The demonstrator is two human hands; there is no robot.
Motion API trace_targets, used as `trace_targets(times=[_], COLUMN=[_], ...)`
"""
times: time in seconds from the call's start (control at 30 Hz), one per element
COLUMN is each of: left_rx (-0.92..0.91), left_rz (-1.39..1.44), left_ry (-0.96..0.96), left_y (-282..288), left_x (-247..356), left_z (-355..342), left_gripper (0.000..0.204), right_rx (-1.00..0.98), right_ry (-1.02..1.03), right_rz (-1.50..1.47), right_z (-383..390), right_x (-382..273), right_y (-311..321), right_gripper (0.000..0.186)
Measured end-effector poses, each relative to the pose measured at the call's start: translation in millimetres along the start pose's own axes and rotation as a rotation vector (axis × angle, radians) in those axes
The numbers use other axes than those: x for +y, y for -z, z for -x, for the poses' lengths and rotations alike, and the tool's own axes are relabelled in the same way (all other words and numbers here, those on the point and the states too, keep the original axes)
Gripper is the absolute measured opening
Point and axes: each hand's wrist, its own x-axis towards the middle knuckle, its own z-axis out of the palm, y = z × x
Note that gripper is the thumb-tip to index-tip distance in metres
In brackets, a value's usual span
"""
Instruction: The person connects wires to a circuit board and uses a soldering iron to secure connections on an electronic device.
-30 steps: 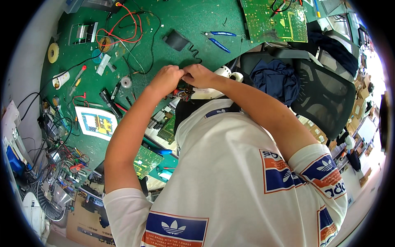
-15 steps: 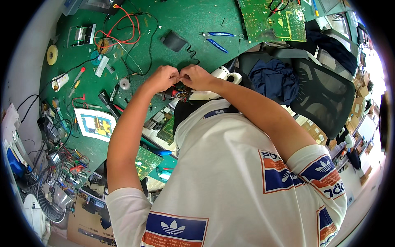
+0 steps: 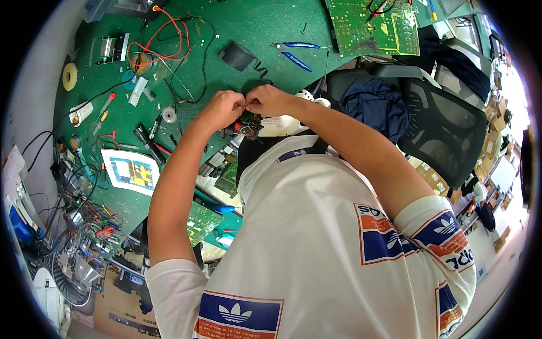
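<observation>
My left hand (image 3: 224, 108) and my right hand (image 3: 267, 100) meet fingertip to fingertip at the near edge of the green bench. Both are closed in a pinch, and whatever lies between the fingers is too small or hidden to make out. Just below them sits a bundle of thin coloured wires (image 3: 248, 130) with some red parts. It adjoins a white plastic housing (image 3: 280, 126) that lies under my right hand and wrist. Beyond my hands, a black box-shaped part (image 3: 236, 56) with a coiled cord rests on the bench.
Blue-handled cutters (image 3: 299, 55) lie beyond my right hand, near a large green circuit board (image 3: 377, 28). Red test leads (image 3: 188, 42), a solder spool (image 3: 110, 50), a flashlight (image 3: 148, 142) and a printed sheet (image 3: 131, 171) are on the left. An office chair (image 3: 443, 121) stands at right.
My hands stay pinched together in nearly the same place. The right hand has shifted slightly up and left, showing more of the white housing. The whole view has moved a little.
</observation>
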Motion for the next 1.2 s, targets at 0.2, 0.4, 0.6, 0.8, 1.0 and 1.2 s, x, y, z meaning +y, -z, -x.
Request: trace_targets(times=[0.2,0.4,0.6,0.8,1.0,1.2], left_rx=[0.007,0.027,0.022,0.048,0.048,0.076], left_rz=[-0.021,0.005,0.066,0.109,0.079,0.041], left_ry=[-0.013,0.023,0.097,0.083,0.075,0.038], left_y=[-2.1,-3.9,-2.7,-5.1,-4.2,-6.3], left_x=[-3.8,-7.9,-5.1,-6.5,-3.0,-2.4], left_z=[1.0,1.5,4.2,3.7,4.3,5.7], left_gripper=[0.008,0.010,0.011,0.013,0.015,0.015], right_rx=[-0.112,-0.106,-0.096,-0.071,-0.028,-0.007], right_ry=[-0.102,-0.105,-0.148,-0.138,-0.145,-0.157], right_rz=[0.022,0.044,0.014,0.066,0.086,0.050], right_z=[-6.0,-5.1,-4.8,-8.2,-8.0,-6.3], right_x=[-2.4,-4.5,-14.7,-9.7,-8.7,-9.2], right_y=[9.2,10.7,13.3,6.8,0.8,0.3], right_gripper=[0.021,0.021,0.021,0.022,0.024,0.026])
